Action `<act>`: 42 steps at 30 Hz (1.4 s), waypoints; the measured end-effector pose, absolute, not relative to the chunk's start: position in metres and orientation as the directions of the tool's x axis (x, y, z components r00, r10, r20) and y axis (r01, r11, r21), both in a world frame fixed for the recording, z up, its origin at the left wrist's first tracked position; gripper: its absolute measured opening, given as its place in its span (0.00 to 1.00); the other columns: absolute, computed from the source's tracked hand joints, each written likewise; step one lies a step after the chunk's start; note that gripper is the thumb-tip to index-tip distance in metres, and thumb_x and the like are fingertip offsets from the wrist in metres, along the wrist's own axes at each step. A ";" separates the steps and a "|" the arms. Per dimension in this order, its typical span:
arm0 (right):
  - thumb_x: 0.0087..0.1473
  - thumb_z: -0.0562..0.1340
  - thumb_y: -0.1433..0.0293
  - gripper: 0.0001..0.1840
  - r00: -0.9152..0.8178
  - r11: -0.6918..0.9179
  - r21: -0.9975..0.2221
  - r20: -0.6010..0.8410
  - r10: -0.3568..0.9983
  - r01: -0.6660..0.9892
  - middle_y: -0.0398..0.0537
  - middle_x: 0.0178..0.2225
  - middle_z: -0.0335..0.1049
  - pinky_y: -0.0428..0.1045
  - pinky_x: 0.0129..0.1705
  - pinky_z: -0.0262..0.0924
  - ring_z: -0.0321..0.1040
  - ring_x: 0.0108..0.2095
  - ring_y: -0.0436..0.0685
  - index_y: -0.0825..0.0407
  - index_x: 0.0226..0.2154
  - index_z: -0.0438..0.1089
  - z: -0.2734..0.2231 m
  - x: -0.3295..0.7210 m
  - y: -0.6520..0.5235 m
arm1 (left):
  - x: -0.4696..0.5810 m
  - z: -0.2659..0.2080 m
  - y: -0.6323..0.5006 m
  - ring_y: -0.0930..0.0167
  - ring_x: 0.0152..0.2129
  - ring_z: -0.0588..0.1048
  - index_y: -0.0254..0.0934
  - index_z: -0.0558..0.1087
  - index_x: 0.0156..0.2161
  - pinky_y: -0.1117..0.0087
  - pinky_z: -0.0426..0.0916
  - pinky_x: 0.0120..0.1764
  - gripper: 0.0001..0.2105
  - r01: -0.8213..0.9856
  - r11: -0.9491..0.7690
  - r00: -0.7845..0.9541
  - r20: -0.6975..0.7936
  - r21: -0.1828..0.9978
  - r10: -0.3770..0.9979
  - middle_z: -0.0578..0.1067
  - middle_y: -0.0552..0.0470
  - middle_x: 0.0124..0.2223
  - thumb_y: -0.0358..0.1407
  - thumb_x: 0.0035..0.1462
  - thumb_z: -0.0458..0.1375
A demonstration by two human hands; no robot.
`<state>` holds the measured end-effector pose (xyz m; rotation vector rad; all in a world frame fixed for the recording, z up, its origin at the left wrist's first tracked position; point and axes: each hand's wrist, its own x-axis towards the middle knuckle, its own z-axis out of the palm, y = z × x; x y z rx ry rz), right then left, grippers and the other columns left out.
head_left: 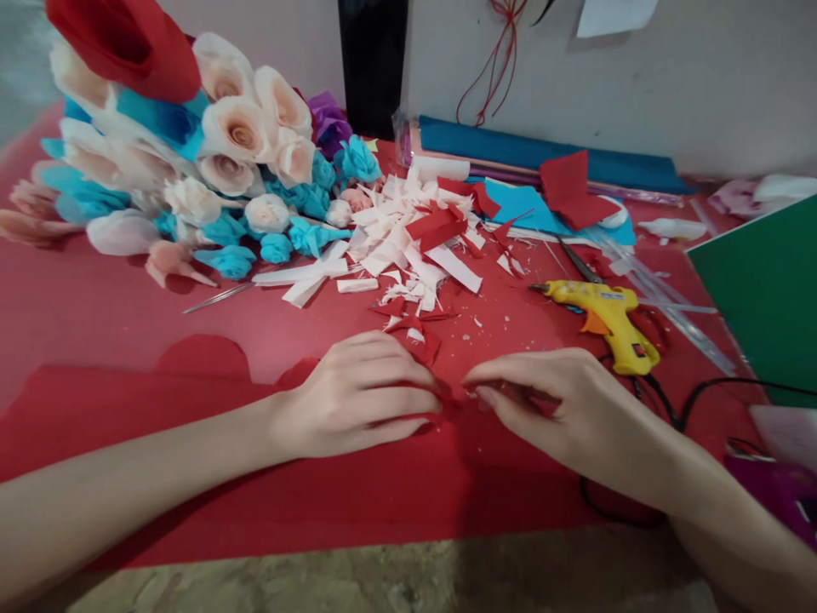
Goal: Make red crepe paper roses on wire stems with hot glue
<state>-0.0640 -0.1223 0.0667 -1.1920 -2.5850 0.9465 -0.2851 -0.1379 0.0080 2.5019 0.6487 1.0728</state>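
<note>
My left hand (pixel 363 396) rests low over the red surface, its fingers curled down on a small piece of red crepe paper (pixel 450 407) that shows at the fingertips. Facing it, my right hand (pixel 549 400) has thumb and forefinger brought together in a pinch. Whatever is between those fingertips is too small to make out. Under my left forearm lies a wide sheet of red crepe paper (pixel 146 426), with a rounded red piece (pixel 204 358) at its far edge. Just beyond my left hand are red and white scraps (pixel 414 328).
Paper flowers (pixel 239 132) in cream, blue and red crowd the back left. A heap of white paper scraps (pixel 399 221) lies mid-table. At right are a yellow glue gun (pixel 609 315), its black cable, clear glue sticks (pixel 677 311) and a green board (pixel 766 289).
</note>
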 end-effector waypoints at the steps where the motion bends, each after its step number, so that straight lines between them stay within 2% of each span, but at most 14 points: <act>1: 0.53 0.56 0.72 0.08 -0.686 0.489 -0.601 -0.139 0.715 0.632 0.33 0.28 0.70 0.39 0.31 0.53 0.64 0.26 0.42 0.47 0.36 0.67 0.067 -0.064 -0.123 | -0.285 0.008 -0.138 0.70 0.31 0.73 0.32 0.72 0.34 0.68 0.69 0.35 0.05 0.272 -0.836 0.605 0.591 0.476 0.534 0.77 0.48 0.33 0.29 0.50 0.59; 6: 0.52 0.59 0.67 0.08 -0.696 0.480 -0.607 -0.174 0.697 0.633 0.37 0.31 0.71 0.41 0.32 0.54 0.66 0.28 0.45 0.48 0.37 0.68 0.065 -0.065 -0.124 | -0.284 0.010 -0.135 0.71 0.29 0.74 0.34 0.71 0.33 0.69 0.69 0.34 0.03 0.293 -0.820 0.576 0.594 0.492 0.562 0.77 0.48 0.32 0.31 0.51 0.57; 11: 0.50 0.60 0.67 0.08 -0.697 0.474 -0.629 -0.157 0.699 0.616 0.40 0.28 0.71 0.42 0.30 0.54 0.65 0.26 0.46 0.51 0.35 0.69 0.061 -0.069 -0.126 | -0.283 0.011 -0.135 0.71 0.29 0.75 0.33 0.71 0.33 0.70 0.70 0.34 0.03 0.279 -0.815 0.562 0.602 0.508 0.567 0.77 0.48 0.31 0.30 0.51 0.57; 15: 0.52 0.58 0.68 0.07 -0.698 0.480 -0.624 -0.152 0.700 0.617 0.40 0.24 0.69 0.41 0.27 0.51 0.59 0.21 0.44 0.53 0.32 0.70 0.057 -0.073 -0.128 | -0.283 0.010 -0.135 0.71 0.30 0.75 0.32 0.71 0.33 0.69 0.70 0.34 0.03 0.262 -0.811 0.565 0.598 0.524 0.569 0.77 0.47 0.32 0.29 0.50 0.58; 27: 0.52 0.57 0.70 0.06 -0.710 0.488 -0.644 -0.125 0.693 0.590 0.38 0.21 0.64 0.40 0.26 0.48 0.53 0.20 0.42 0.54 0.28 0.68 0.053 -0.074 -0.126 | -0.283 0.008 -0.136 0.71 0.30 0.75 0.31 0.72 0.33 0.71 0.71 0.33 0.04 0.255 -0.810 0.556 0.605 0.528 0.570 0.77 0.46 0.31 0.29 0.49 0.59; 38: 0.50 0.58 0.71 0.05 -0.690 0.480 -0.639 -0.111 0.716 0.601 0.37 0.19 0.64 0.41 0.24 0.47 0.53 0.19 0.42 0.52 0.27 0.69 0.049 -0.074 -0.125 | -0.284 0.008 -0.136 0.69 0.30 0.75 0.33 0.73 0.34 0.68 0.71 0.32 0.04 0.263 -0.847 0.583 0.624 0.461 0.521 0.78 0.46 0.34 0.30 0.50 0.58; 42: 0.50 0.58 0.70 0.05 -0.680 0.473 -0.638 -0.109 0.725 0.607 0.36 0.19 0.63 0.40 0.24 0.47 0.52 0.19 0.42 0.52 0.27 0.69 0.050 -0.074 -0.126 | -0.285 0.008 -0.138 0.70 0.31 0.75 0.32 0.73 0.34 0.70 0.72 0.34 0.05 0.274 -0.830 0.575 0.609 0.487 0.547 0.77 0.45 0.34 0.29 0.50 0.59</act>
